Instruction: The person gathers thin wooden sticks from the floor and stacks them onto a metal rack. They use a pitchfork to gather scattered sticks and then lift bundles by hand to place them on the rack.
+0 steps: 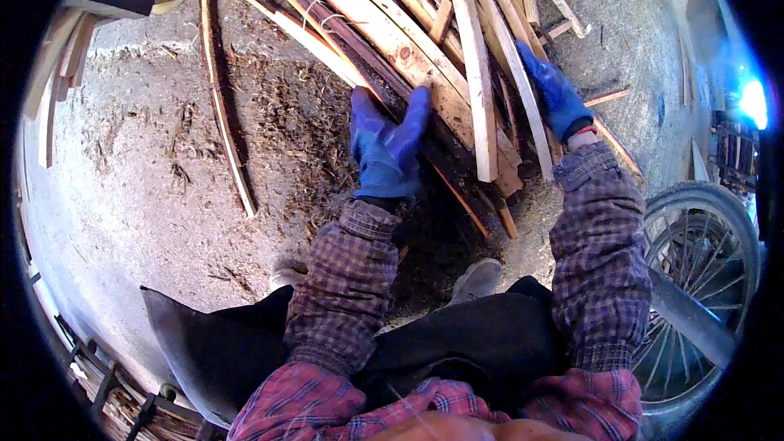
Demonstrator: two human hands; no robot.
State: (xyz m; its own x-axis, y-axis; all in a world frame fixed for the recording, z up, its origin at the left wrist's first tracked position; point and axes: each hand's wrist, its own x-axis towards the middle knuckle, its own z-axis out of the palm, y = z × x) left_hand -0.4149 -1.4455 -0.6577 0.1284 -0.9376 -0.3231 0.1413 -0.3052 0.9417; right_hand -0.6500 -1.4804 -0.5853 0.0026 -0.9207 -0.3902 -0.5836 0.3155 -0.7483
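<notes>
A bundle of long sawn wood strips (408,53), some with dark bark edges, lies slantwise on the floor between my two gloved hands. My left hand (385,147), in a blue-purple glove, is at the bundle's left side. Its thumb and fingers are spread in a V beside a bark-edged strip (367,69). On the right side my right hand (559,94), also in a blue glove, lies against the outer strips with its fingers stretched along them. A pale square-edged strip (474,57) rests on top, between the hands. The undersides of the strips are hidden.
A single thin strip (219,98) lies apart on the left, near bark crumbs (286,114) scattered over the concrete floor. A spoked wheel (702,261) with a grey bar stands close to my right forearm. More wood pieces (61,73) are at the far left. My shoes (478,279) are below the bundle.
</notes>
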